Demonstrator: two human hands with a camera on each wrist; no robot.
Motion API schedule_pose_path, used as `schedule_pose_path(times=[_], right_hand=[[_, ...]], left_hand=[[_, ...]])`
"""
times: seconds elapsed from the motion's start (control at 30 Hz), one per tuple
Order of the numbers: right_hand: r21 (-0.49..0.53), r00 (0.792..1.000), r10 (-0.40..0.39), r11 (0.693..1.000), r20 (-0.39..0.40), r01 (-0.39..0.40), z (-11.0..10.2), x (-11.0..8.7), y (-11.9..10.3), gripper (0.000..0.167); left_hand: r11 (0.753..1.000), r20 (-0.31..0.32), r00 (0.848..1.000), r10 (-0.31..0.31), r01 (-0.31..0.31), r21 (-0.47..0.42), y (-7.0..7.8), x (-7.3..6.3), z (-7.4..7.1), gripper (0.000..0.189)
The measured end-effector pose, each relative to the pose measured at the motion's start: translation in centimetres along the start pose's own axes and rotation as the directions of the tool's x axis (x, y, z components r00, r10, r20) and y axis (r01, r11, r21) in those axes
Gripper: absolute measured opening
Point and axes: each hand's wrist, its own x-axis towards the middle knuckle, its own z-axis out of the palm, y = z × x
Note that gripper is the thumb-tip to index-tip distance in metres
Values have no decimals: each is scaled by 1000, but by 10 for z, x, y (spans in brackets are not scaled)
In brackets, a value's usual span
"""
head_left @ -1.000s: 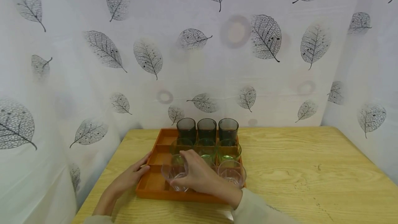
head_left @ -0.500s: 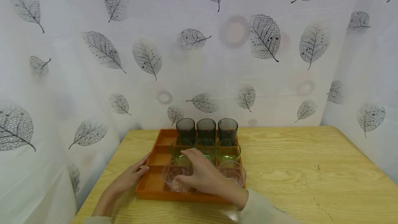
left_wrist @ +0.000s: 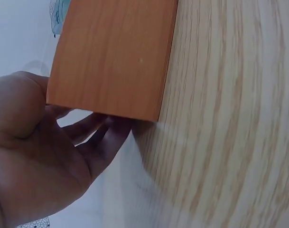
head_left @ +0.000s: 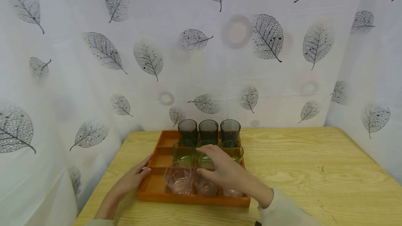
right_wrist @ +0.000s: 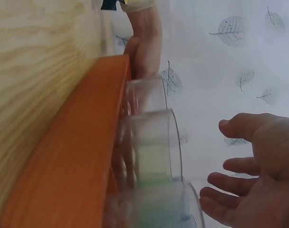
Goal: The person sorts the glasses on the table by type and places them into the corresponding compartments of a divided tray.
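On the table, an orange-brown wooden tray (head_left: 176, 198) with compartments holds three rows of drinking glasses. The front row is clear glasses: a left one (head_left: 179, 180), a middle one (head_left: 205, 186) and a right one (head_left: 233, 193), partly hidden by my wrist. My left hand (head_left: 128, 180) holds the tray's left side, thumb at the rim; in the left wrist view its fingers meet the side wall (left_wrist: 116, 57) at a corner. Over the middle and right front glasses hovers my right hand (head_left: 226, 170), thumb and fingers apart. The right wrist view shows this hand (right_wrist: 258, 171) holding nothing, beside the glass rims.
Behind stand green glasses (head_left: 183, 152), then dark grey glasses (head_left: 208, 132) at the back. Bare compartments (head_left: 164, 158) run down the tray's left side. Light wooden tabletop (head_left: 298, 170) extends to the right. A leaf-print curtain (head_left: 201, 72) hangs behind the table.
My right hand has moved away from the left front glass toward the right, uncovering that glass and the middle one. The left hand and the tray stay in place.
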Motion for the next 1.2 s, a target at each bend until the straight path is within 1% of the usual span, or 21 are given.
schedule_pose_path(times=[0.13,0.2,0.27,0.3,0.37,0.43,0.47,0.53,0.63,0.7,0.73,0.83,0.9,0.93,0.97,1.03,1.1,1.17,1.2], right_hand=[[-115,1000,-14,993,4,14,-10,-5,7,56],[-185,1000,-29,982,8,30,-14,-8,10,56],[-261,999,-39,964,17,42,-17,-10,13,58],[-299,999,-41,953,21,45,-19,-11,14,60],[-373,999,-39,927,28,47,-21,-14,18,66],[-425,999,-19,904,31,30,-25,-17,22,72],[-447,1000,-11,894,29,22,-27,-19,25,74],[-480,1000,6,877,19,4,-32,-23,31,78],[-517,1000,26,856,3,-21,-42,-32,43,80],[-540,999,40,841,-11,-40,-51,-39,53,81],[-547,999,48,835,-18,-51,-56,-43,58,82],[-559,996,78,824,-47,-91,-70,-56,73,82],[-557,992,102,821,-70,-124,-81,-65,82,83],[-558,990,111,818,-81,-138,-86,-69,87,83],[-559,988,122,815,-92,-153,-91,-74,91,84],[-560,985,134,810,-113,-175,-102,-82,100,85],[-564,982,135,804,-133,-187,-112,-91,109,86],[-569,979,136,798,-150,-198,-121,-98,119,87],[-576,978,133,792,-161,-203,-125,-102,124,87]], left_hand=[[999,-45,999,17,-15,49,5,-1,4,62],[993,-82,995,53,-44,108,7,-2,5,63],[980,-141,984,106,-79,181,10,-2,7,63],[970,-174,975,142,-101,222,13,-3,7,63],[941,-235,947,217,-139,308,18,-5,8,62],[912,-280,919,276,-158,378,25,-7,9,63],[896,-294,908,298,-160,414,28,-9,9,63],[867,-306,894,326,-155,473,33,-12,8,63],[824,-309,883,352,-136,551,37,-17,7,64],[786,-306,873,379,-129,605,37,-18,4,65],[766,-305,870,387,-119,631,37,-18,2,64],[701,-295,868,399,-81,709,32,-19,-3,65],[661,-289,866,407,-62,747,27,-19,-7,66],[648,-289,865,411,-54,760,25,-20,-9,67],[639,-290,862,417,-51,767,22,-20,-11,67],[633,-292,856,427,-53,772,17,-20,-14,68],[643,-293,860,418,-52,764,15,-21,-18,68],[654,-294,871,394,-41,755,12,-21,-21,69],[654,-294,874,386,-35,755,11,-22,-23,69]])
